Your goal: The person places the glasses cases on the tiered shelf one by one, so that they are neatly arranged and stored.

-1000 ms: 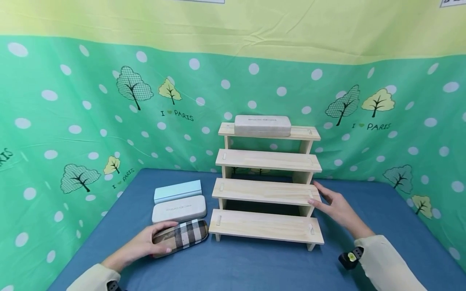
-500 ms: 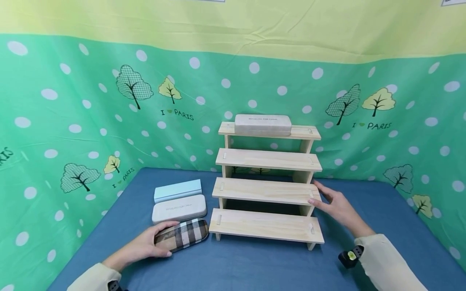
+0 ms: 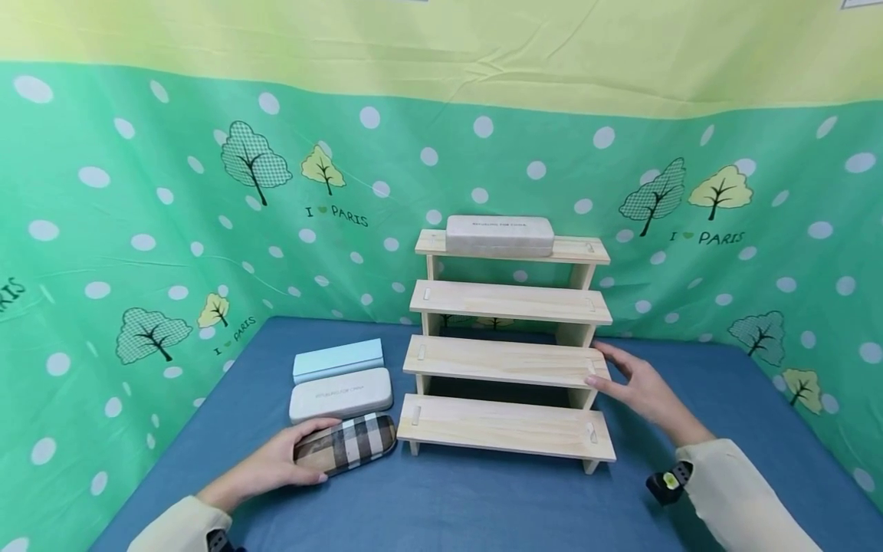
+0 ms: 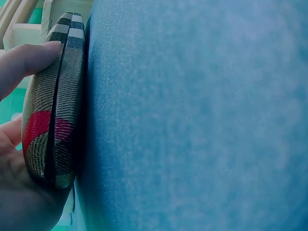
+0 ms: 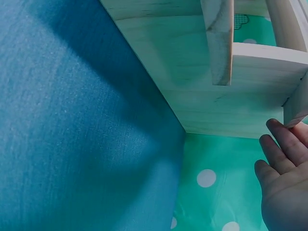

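Note:
My left hand (image 3: 276,462) grips the near-left end of a plaid glasses case (image 3: 359,441), thumb on its near side and fingers over the far side. In the left wrist view, the plaid case (image 4: 53,106) lies along the blue cloth with its seam closed and a red band near the palm. My right hand (image 3: 641,391) holds the right end of a wooden step shelf (image 3: 503,360) at its second tier from the bottom, thumb at the front edge and a finger at the back. The right wrist view has the fingertips (image 5: 273,124) at the edge of that board.
Beyond the plaid case lie a white glasses case (image 3: 341,395) and a light blue box (image 3: 338,360). Another whitish case (image 3: 500,236) sits on the shelf's top tier. A green printed curtain (image 3: 386,153) hangs behind the blue-covered table (image 3: 483,506).
My left thumb has slid from over the plaid case down to its near side, and the case has shifted very slightly. My right hand stays at the shelf end.

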`<state>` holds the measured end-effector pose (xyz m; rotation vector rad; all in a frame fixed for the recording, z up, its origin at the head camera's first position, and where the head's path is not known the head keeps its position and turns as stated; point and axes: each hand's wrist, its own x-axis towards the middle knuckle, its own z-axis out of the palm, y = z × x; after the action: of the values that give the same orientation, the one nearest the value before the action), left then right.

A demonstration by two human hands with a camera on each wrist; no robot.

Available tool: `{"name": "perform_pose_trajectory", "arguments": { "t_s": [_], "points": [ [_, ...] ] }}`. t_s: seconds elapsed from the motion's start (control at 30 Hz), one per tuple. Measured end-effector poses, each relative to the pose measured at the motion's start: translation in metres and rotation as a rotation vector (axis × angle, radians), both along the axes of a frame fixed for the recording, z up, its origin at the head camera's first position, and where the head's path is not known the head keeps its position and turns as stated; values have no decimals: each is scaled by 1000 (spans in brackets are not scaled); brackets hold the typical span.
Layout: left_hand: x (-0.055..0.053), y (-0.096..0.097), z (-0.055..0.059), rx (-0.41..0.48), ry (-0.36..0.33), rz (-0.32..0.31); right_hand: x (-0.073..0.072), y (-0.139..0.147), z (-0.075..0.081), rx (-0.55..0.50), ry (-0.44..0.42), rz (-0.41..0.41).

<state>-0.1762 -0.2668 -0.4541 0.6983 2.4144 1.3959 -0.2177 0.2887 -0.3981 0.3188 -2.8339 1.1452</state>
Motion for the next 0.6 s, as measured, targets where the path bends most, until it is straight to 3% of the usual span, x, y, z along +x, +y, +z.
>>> {"name": "perform_pose_trajectory", "arguments": {
  "t_s": [0.37, 0.6],
  "points": [
    [-2, 1, 2, -34, 16, 59, 0, 1, -1, 8, 18, 4],
    [1, -1, 9, -56, 57, 40, -1, 1, -1, 32, 18, -1]
  ]
}}
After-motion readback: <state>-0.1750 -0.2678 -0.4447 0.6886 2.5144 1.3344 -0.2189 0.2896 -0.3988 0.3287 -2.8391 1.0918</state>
